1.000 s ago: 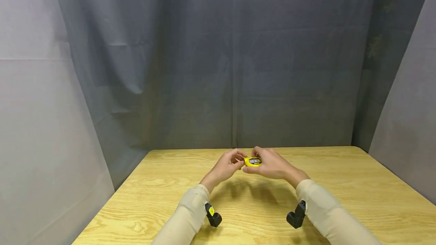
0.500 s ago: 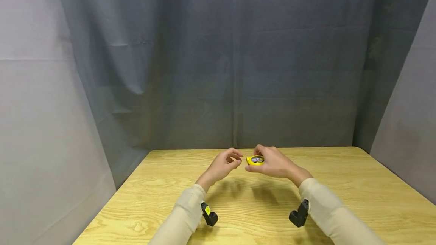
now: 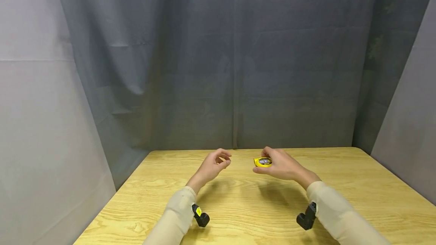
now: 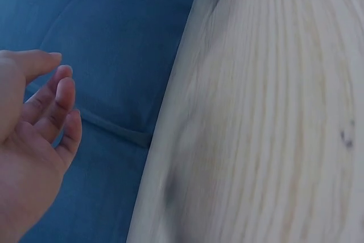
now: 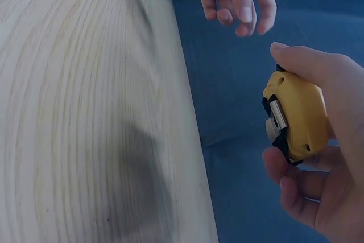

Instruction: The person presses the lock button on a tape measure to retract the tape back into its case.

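- Right hand (image 3: 281,165): raised above the light wooden table (image 3: 340,199), fingers and thumb curled round a small yellow tape measure with black trim (image 3: 262,161).
- The right wrist view shows the yellow case (image 5: 296,119) held between the thumb above and the curled fingers (image 5: 296,189) below, its metal tape tip facing out toward the other hand.
- Left hand (image 3: 212,166): also above the table, well apart from the tape measure, holding nothing; fingers loosely curled with the thumb near the fingertips. The left wrist view shows the fingers (image 4: 54,103) relaxed and slightly bent.
- The tape measure is clear of the tabletop, over the far middle part of the table.
- Behind the table hangs a grey-blue fabric backdrop (image 3: 218,59).
- Both forearms wear cream sleeves (image 3: 177,214), each with a black wrist-mounted device (image 3: 201,218).
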